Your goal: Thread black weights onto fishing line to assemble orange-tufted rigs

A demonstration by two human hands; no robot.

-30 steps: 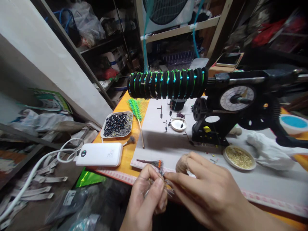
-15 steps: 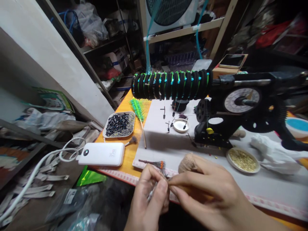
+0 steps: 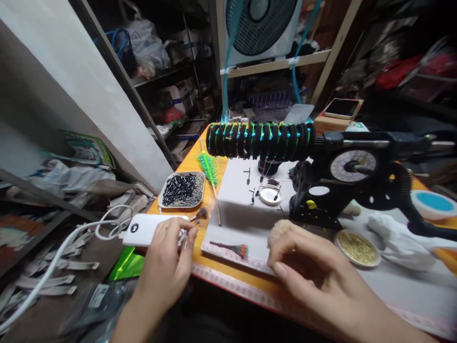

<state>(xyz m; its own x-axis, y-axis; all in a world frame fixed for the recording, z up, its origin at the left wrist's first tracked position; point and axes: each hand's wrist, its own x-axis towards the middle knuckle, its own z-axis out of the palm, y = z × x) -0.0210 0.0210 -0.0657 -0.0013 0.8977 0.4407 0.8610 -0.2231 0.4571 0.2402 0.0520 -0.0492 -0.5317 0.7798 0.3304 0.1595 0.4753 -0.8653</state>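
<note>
My left hand (image 3: pixel 167 257) is at the right end of a white power bank (image 3: pixel 143 226), covering part of it. Its fingers are curled together, and whatever they hold is hidden or too small to name. Over the table's front edge, my right hand (image 3: pixel 321 281) has thumb and forefinger closed in a pinch; I cannot make out anything between them. Just behind its knuckles shows a fuzzy tan ball (image 3: pixel 280 231). A small dark bundle with orange tips (image 3: pixel 230 247) lies between the hands. Near my left hand is a little dark brush-like tuft (image 3: pixel 202 213).
A black machine (image 3: pixel 317 190) with a dial carries a ringed roller (image 3: pixel 260 140) wound with green and blue thread. Around it are a tray (image 3: pixel 163 202) of dark pieces, a green bristly stick (image 3: pixel 208 169), a white dish (image 3: pixel 270 201), a bowl of golden bits (image 3: pixel 358 248) and crumpled white tissue (image 3: pixel 400 238).
My hands have parted: the left moved left to the power bank, the right slightly right. The view has shifted too, so the roller sits lower and a little further right.
</note>
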